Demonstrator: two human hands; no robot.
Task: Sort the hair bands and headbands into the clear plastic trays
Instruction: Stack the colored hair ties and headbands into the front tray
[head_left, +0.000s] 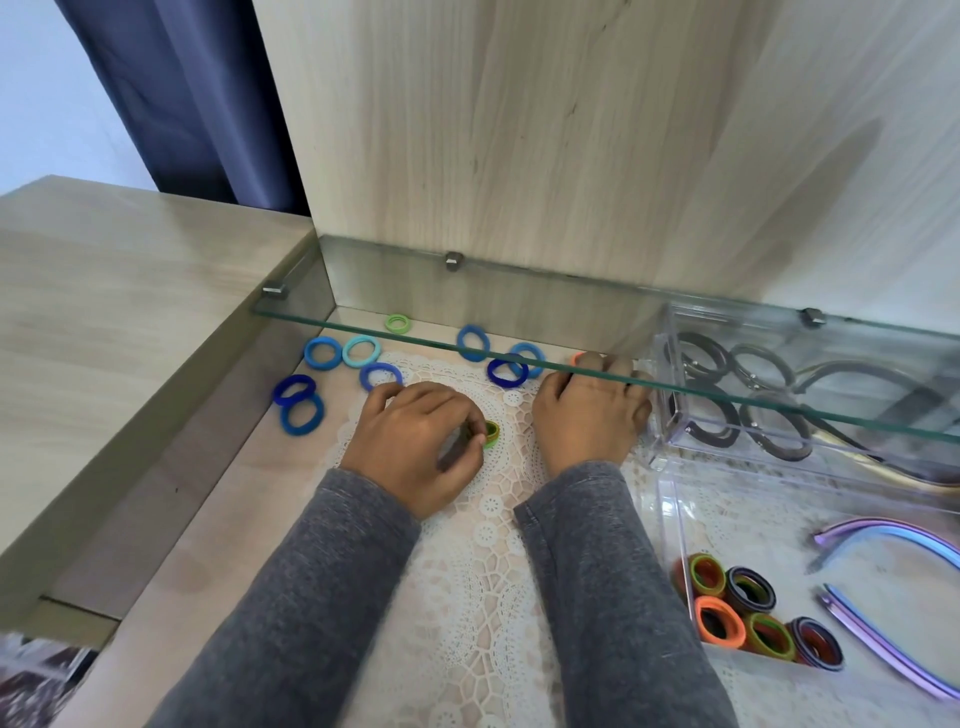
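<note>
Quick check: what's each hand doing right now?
Left hand: pinching a green hair band.
Right hand: open, straight fingers reaching an orange hair band.

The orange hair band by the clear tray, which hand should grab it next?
Probably the right hand. Its fingers lie right beside the orange hair band. The left hand is farther off and busy pinching a green hair band.

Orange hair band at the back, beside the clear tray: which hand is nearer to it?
Right. The right hand stretches forward with its fingertips at the orange hair band; the left hand sits well to its left, pinching a green hair band.
</note>
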